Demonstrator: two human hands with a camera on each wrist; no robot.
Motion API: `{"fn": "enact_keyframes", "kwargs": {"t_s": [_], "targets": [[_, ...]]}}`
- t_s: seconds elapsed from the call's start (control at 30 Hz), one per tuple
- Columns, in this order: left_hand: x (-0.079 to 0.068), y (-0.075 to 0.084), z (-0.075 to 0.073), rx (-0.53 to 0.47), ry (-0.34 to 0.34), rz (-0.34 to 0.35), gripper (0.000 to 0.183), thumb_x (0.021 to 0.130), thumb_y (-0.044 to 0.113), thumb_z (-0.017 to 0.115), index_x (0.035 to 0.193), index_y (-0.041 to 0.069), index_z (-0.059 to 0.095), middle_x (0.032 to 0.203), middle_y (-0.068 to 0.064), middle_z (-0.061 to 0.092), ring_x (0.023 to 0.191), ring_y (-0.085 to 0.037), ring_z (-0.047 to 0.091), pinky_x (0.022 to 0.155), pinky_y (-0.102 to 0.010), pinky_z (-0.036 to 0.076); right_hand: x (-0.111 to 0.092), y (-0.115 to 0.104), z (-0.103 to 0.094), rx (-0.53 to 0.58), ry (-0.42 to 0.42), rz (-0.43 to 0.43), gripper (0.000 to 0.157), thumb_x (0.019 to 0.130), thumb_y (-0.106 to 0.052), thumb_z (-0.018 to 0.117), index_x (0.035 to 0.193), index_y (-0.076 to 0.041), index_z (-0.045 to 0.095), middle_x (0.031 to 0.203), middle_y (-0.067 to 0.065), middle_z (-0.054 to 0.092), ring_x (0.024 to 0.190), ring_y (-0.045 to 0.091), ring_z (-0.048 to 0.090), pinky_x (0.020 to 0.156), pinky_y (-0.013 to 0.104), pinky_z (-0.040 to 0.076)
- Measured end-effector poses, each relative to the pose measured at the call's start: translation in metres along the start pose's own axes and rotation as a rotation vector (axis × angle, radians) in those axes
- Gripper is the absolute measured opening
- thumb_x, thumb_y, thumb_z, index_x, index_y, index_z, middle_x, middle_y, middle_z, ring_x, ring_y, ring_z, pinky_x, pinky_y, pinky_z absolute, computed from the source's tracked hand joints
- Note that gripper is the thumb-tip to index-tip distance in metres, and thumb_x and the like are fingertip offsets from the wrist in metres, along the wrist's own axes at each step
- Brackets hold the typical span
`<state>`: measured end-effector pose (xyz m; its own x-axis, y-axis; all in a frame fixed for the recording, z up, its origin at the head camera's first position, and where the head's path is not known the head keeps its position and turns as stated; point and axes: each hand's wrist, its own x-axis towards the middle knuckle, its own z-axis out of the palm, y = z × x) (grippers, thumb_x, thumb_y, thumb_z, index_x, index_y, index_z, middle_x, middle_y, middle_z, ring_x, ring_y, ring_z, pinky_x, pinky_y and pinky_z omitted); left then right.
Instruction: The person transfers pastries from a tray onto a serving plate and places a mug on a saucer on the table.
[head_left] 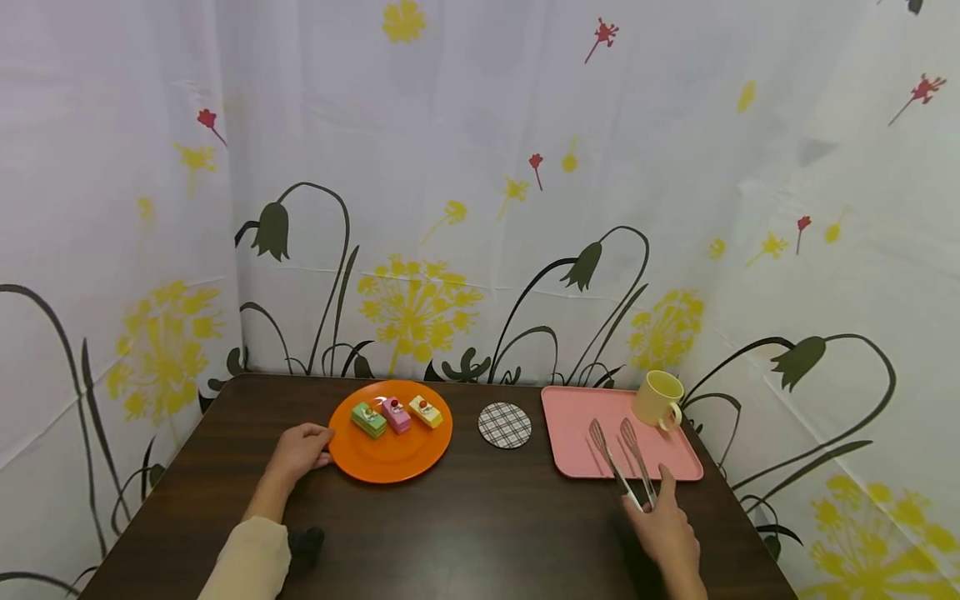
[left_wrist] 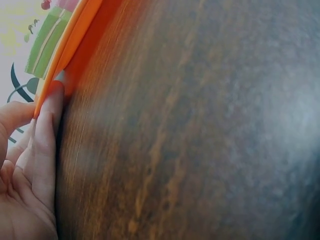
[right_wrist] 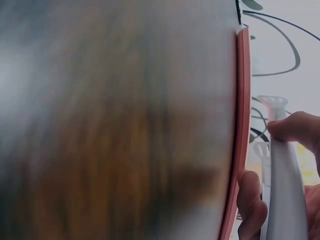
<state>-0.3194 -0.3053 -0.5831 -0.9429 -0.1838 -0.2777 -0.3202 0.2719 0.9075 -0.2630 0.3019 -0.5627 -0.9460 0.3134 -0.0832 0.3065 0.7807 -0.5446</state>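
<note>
At the left, my left hand (head_left: 298,452) pinches the near-left rim of a round orange plate (head_left: 378,465), thumb above and fingers beneath, as the left wrist view shows. Three small cake pieces sit on that plate: a green one (head_left: 368,421), a pink one (head_left: 396,416) and a yellow one (head_left: 425,412), each with a red dot on top. My right hand (head_left: 670,529) holds kitchen tongs (head_left: 625,478), thumb on one arm and fingers on the other. The tongs' slotted heads are spread apart over a pink tray (head_left: 573,410), with nothing between them.
A yellow mug (head_left: 657,398) stands at the tray's far right corner, handle toward me. Between plate and tray lies a round checked coaster (head_left: 505,426). All rest on a dark wooden table (head_left: 450,533). A flower-printed curtain (head_left: 480,167) hangs behind and at both sides.
</note>
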Motion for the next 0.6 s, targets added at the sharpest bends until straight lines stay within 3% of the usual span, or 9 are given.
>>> {"fn": "enact_keyframes", "kwargs": {"t_s": [0.2, 0.37, 0.6], "targets": [[0.002, -0.004, -0.002, 0.002, -0.011, -0.006, 0.051, 0.112, 0.031, 0.056, 0.140, -0.011, 0.054, 0.106, -0.013, 0.067, 0.077, -0.007, 0.070, 0.071, -0.019, 0.063, -0.001, 0.011, -0.009, -0.003, -0.016, 0.044, 0.101, 0.095, -0.057, 0.073, 0.166, -0.010, 0.019, 0.093, 0.012, 0.067, 0.076, 0.034, 0.059, 0.058, 0.049, 0.047], [0.003, -0.007, -0.004, -0.009, -0.019, -0.018, 0.051, 0.113, 0.031, 0.054, 0.142, -0.012, 0.052, 0.110, -0.016, 0.065, 0.078, -0.008, 0.070, 0.073, -0.019, 0.063, 0.001, 0.020, -0.014, -0.011, -0.014, 0.082, 0.100, 0.094, -0.059, 0.074, 0.160, -0.002, 0.025, 0.099, 0.018, 0.070, 0.083, 0.040, 0.065, 0.065, 0.058, 0.052], [0.007, -0.006, -0.001, -0.012, -0.021, 0.002, 0.050, 0.113, 0.029, 0.052, 0.142, -0.012, 0.052, 0.106, -0.014, 0.065, 0.078, -0.008, 0.070, 0.072, -0.020, 0.063, 0.009, 0.032, -0.019, -0.041, -0.028, 0.107, 0.088, 0.094, -0.058, 0.075, 0.141, 0.009, 0.044, 0.103, 0.028, 0.067, 0.087, 0.042, 0.067, 0.071, 0.058, 0.055]]}}
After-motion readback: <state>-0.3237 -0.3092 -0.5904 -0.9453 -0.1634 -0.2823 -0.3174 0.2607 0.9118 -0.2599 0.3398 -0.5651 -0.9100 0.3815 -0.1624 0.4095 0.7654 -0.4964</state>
